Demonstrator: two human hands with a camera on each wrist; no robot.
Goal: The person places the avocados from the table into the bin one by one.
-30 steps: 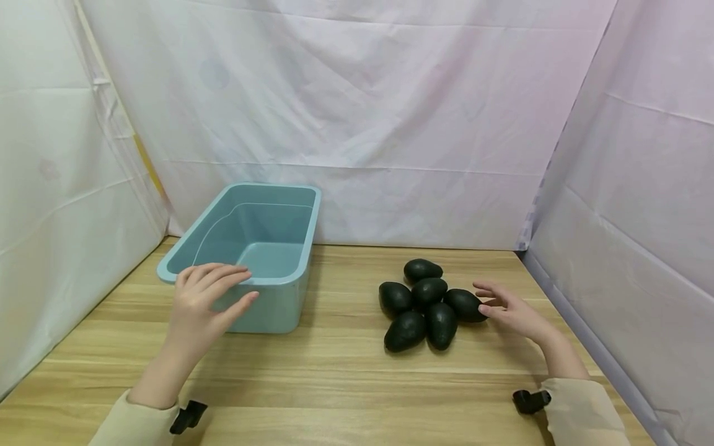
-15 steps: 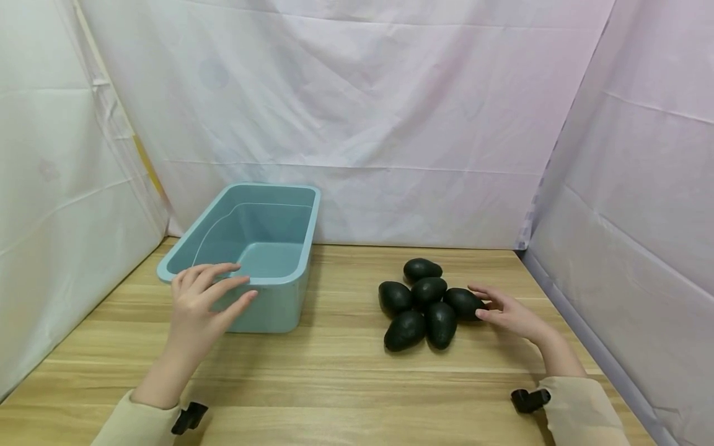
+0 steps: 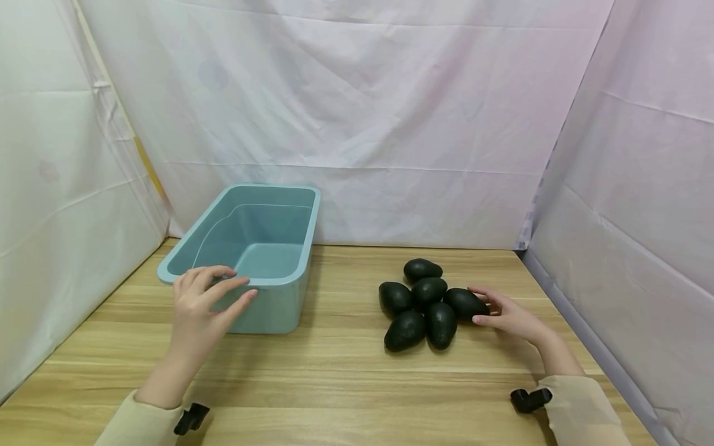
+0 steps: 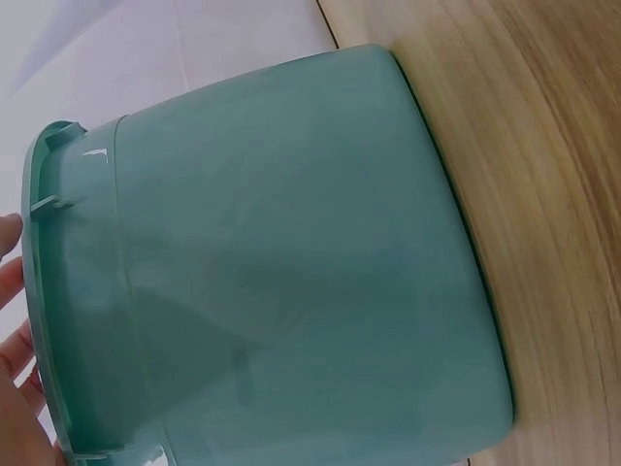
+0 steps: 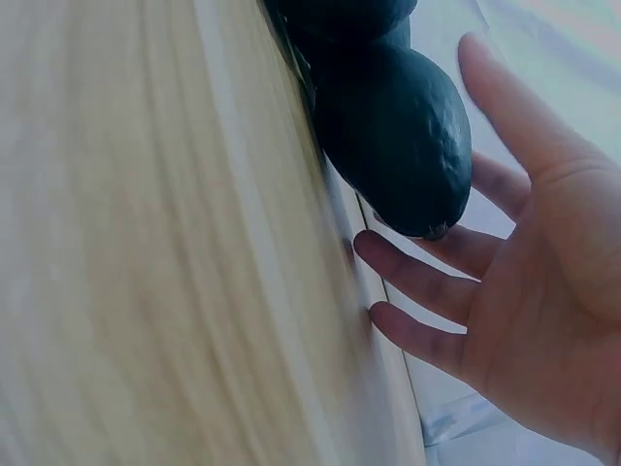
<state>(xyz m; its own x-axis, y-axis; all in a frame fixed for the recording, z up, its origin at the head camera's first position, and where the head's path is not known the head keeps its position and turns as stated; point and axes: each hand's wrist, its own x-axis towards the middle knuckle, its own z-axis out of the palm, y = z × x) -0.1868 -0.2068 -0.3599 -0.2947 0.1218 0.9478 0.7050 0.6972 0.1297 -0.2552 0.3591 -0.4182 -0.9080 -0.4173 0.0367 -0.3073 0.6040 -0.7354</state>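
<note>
Several dark green avocados [image 3: 405, 330] lie bunched together on the table, right of centre. My right hand [image 3: 513, 317] is at the outer end of the rightmost avocado [image 3: 465, 304], thumb on the near side and fingers on the far side. The right wrist view shows that hand spread, with the thumb [image 5: 519, 107] standing off the avocado's skin. My left hand [image 3: 196, 308] hovers at the near rim of a blue-green plastic bin [image 3: 268, 308], fingers loosely bent and gripping nothing. Only its fingertips [image 4: 12, 282] show in the left wrist view, beside the rim.
The bin stands at the left back of the wooden table [image 3: 346, 396], and its visible floor is bare. White cloth [image 3: 390, 111] hangs behind and on both sides. A black wrist mount [image 3: 530, 400] sits at each cuff.
My right hand has shifted slightly left, and its thumb has come down along the near side of the rightmost avocado. The left fingers have bent a little more; the bin stays put.
</note>
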